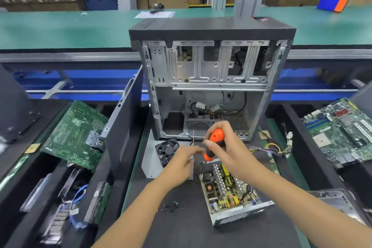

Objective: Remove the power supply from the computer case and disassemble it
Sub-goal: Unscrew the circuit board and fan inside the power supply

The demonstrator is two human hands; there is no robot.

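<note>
Our right hand (223,147) grips the driver (214,144), tip down at the far end of the board (227,187), which lies just below it in its tray, long axis running away from us. Our left hand (181,162), fingers loosely out, rests on the cover (150,159) with its fan (166,150). 1 pile of screws (173,205) sits nearer; the case (211,78) stands beyond

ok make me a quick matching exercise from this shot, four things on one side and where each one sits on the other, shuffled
Things:
1. orange electric screwdriver
2. loose black screws
3. opened power supply board
4. cooling fan on the metal cover

Places:
A. on the black mat between the forearms
B. gripped in the right hand
C. just past the left hand, near the computer case
D. in its metal tray under the right forearm

Pairs: 1-B, 2-A, 3-D, 4-C
</note>
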